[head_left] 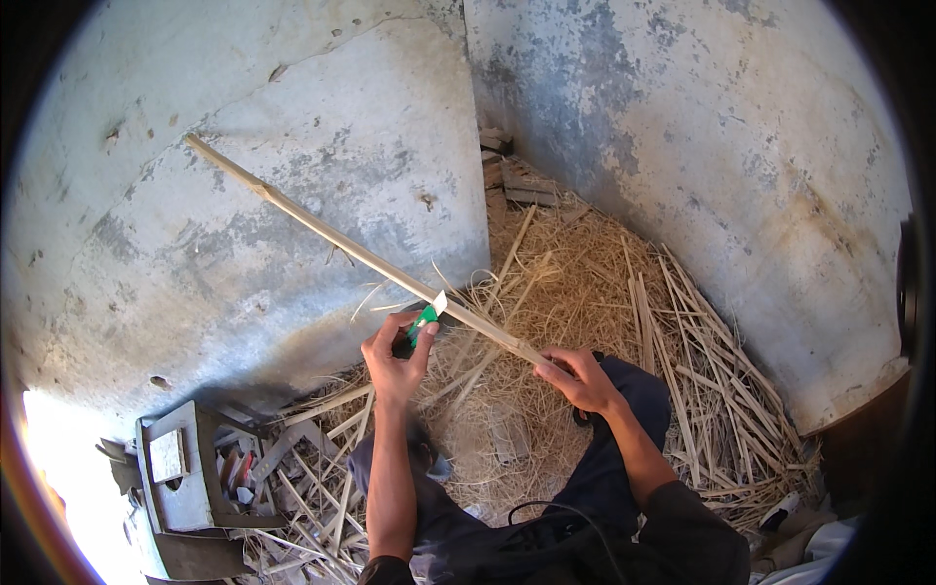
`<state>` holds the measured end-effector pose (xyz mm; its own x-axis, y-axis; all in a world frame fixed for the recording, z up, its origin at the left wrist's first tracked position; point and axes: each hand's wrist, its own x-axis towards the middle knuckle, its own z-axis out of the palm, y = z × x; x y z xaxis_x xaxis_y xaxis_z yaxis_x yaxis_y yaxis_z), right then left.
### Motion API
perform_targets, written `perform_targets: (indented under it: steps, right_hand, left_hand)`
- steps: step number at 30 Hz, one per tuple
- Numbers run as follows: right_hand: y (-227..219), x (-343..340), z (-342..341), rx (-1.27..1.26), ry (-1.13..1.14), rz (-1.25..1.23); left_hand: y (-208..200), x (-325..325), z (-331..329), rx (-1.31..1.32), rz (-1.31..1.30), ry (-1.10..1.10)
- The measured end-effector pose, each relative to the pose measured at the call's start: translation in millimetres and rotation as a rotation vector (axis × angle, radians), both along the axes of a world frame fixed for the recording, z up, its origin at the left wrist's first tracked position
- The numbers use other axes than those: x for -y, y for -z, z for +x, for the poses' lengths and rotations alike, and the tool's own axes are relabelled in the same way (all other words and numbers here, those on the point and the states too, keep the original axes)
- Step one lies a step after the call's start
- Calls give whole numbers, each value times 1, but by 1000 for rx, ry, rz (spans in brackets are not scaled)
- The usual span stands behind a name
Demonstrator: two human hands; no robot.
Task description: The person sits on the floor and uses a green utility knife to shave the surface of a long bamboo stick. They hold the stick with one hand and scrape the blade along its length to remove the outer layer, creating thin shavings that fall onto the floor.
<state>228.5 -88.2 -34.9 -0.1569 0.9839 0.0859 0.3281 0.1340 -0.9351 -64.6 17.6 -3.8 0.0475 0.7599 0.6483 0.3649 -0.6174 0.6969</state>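
Observation:
A long, pale bamboo pole [341, 240] with visible nodes slants across the view, its far end up at the left and its near end by my legs. My right hand [577, 378] is closed round the near end. In my left hand [398, 357] is a small green-handled blade [426, 317], pinched between thumb and fingers. Its broad, light blade edge touches or lies right against the pole's side, a little below its middle. Thin curled shavings [374, 297] stick out near the contact point.
Fine shavings [585, 253] are heaped on the floor ahead. Many split strips [726, 390] lie along the right wall [721, 127]. A worn grey wooden box-like stand [185, 487] is at the lower left, beside scraps and sticks. A wall [322, 107] rises at the left.

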Motion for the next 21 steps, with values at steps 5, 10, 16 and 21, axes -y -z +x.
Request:
perform_targets:
  steps: [5,10,16,21]
  right_hand:
    - [1,-1,0,-6,-9,5]
    - [1,-1,2,-9,-4,-17]
    - [4,-1,5,-32,-16,-47]
    - [-1,2,2,-55,-2,-52]
  left_hand:
    - [5,-4,2,35,14,-7]
    - [-1,-2,2,-7,21,-123]
    - [0,-25,-21,146,81,-289]
    - [-1,-26,-17,275,37,-388]
